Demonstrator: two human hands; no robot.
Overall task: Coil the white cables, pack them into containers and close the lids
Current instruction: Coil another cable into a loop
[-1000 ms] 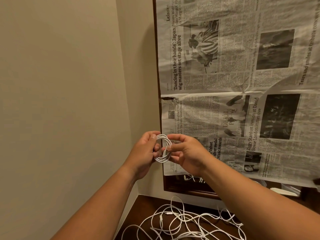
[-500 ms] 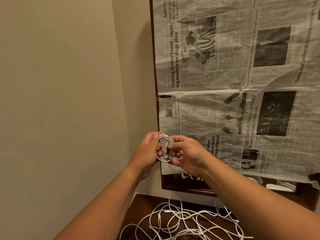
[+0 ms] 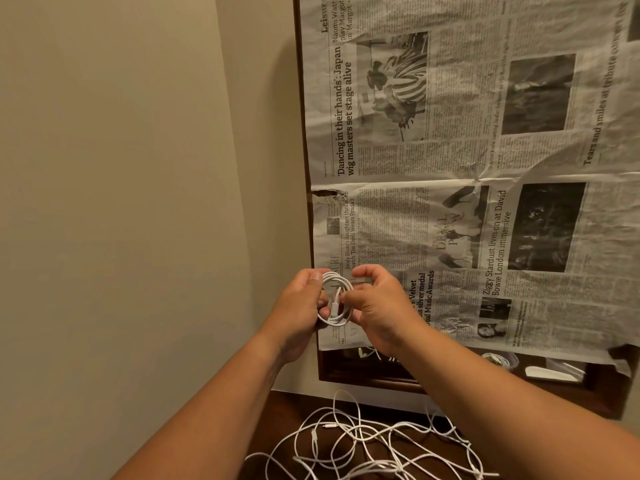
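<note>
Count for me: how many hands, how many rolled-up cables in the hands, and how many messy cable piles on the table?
Hands: 2, the left hand and the right hand
coiled cable, held by both hands: 1
tangled cable pile on the table: 1
Total: 4

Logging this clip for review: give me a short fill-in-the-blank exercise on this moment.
1. The cable in the grip of the left hand and right hand is ____, not tangled.
2. The frame behind the hands is covered with sheets of ____.
3. The loose cables on the table are ____ in colour.
Missing words: coiled; newspaper; white.
</note>
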